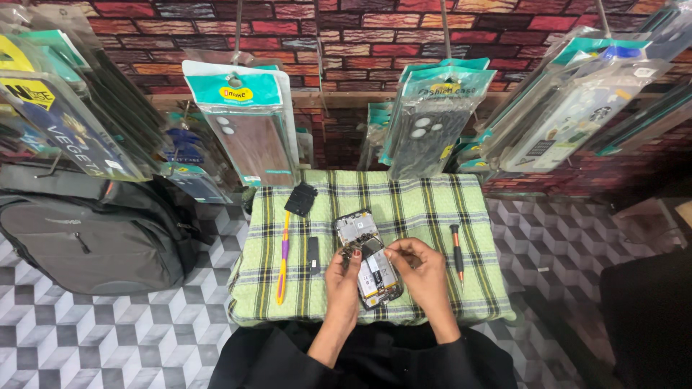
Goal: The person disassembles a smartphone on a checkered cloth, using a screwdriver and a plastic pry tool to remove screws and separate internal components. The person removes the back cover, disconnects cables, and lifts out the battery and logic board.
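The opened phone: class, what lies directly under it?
The opened phone lies on a green checked cloth, between the left hand and right hand. What the cloth covers is hidden.

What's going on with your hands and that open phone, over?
Left hand steadies the opened phone. Right hand pinches at its middle. Screwdriver lies right, yellow tool left. Nothing blocking.

A brick wall (375,36) in red and dark tones rises well beyond the fingers. Below them lies a floor (108,338) of grey and white cube-pattern tiles (it shows on both sides). A green checked cloth (432,202) covers the small table beneath the fingers.
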The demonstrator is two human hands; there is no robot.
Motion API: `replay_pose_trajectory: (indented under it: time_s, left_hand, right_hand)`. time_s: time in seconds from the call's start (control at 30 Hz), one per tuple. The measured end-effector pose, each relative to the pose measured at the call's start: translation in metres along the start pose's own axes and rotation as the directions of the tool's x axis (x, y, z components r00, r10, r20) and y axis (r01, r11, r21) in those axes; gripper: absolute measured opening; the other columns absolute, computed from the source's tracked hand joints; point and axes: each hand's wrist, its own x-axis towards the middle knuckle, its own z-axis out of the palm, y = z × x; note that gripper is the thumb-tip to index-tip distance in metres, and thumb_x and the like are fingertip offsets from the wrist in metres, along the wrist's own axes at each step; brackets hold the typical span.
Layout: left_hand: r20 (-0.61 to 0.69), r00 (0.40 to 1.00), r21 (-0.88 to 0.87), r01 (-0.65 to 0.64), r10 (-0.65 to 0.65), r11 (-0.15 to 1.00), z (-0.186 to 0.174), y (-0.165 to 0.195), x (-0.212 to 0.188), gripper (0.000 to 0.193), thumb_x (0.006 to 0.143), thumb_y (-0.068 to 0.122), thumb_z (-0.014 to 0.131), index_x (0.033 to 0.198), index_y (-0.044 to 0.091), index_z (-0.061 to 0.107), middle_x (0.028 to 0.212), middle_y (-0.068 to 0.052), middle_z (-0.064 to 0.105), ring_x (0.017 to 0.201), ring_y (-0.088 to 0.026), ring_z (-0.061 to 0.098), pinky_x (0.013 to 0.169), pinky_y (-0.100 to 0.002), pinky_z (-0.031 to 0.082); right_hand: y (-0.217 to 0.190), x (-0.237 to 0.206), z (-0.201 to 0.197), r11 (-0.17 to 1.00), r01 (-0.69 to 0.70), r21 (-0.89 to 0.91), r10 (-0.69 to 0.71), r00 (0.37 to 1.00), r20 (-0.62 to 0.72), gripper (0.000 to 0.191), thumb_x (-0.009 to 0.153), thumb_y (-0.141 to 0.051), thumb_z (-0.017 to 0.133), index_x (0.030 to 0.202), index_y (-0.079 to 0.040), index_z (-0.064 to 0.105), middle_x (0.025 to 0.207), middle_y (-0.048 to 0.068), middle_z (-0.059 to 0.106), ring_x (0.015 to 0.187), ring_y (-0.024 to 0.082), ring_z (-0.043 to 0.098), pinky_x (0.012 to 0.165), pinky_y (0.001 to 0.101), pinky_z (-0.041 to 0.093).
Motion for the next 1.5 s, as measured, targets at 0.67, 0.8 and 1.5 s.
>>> replay_pose_trajectory:
  time_s: [0.67, 0.8, 1.5]
  left_hand:
    - [0.057, 0.998, -0.005, -0.024, 0.024, 1.000, 0.004, 0.009, -0.006, 0.017, 0.102, 0.013, 0.059, 0.114, 0.002, 0.064, 0.104, -0.006, 0.072, 0.091, -0.010, 0.066, 0.080, -0.027, 0.055]
    - [0.068, 0.997, 0.083, -0.049, 0.044, 0.995, 0.005, 0.012, -0.009, 0.017, 0.102, 0.014, 0.060, 0.112, 0.002, 0.066, 0.100, -0.006, 0.072, 0.087, -0.010, 0.066, 0.076, -0.027, 0.055]
    - [0.058, 0.998, 0.063, -0.035, 0.031, 0.997, 0.009, 0.015, -0.011, 0.015, 0.102, 0.014, 0.060, 0.111, 0.003, 0.066, 0.098, -0.005, 0.072, 0.086, -0.010, 0.066, 0.074, -0.027, 0.056]
  right_hand:
    - [0.007, 0.002, -0.002, 0.996, -0.082, 0.029, 0.081, 0.996, 0.038, 0.009, 0.090, -0.003, 0.073, 0.097, 0.004, 0.076, 0.085, 0.003, 0.075, 0.075, 0.007, 0.066, 0.069, 0.0220, 0.054]
    - [0.006, 0.002, -0.003, 0.995, -0.094, -0.011, 0.094, 0.995, 0.014, 0.010, 0.089, -0.004, 0.074, 0.097, 0.002, 0.076, 0.084, 0.003, 0.076, 0.074, 0.007, 0.067, 0.068, 0.0219, 0.055]
    - [0.010, 0.002, -0.002, 0.999, -0.048, 0.004, 0.048, 0.999, 0.024, 0.016, 0.091, -0.005, 0.073, 0.105, 0.002, 0.077, 0.092, 0.006, 0.078, 0.080, 0.009, 0.071, 0.072, 0.0232, 0.057]
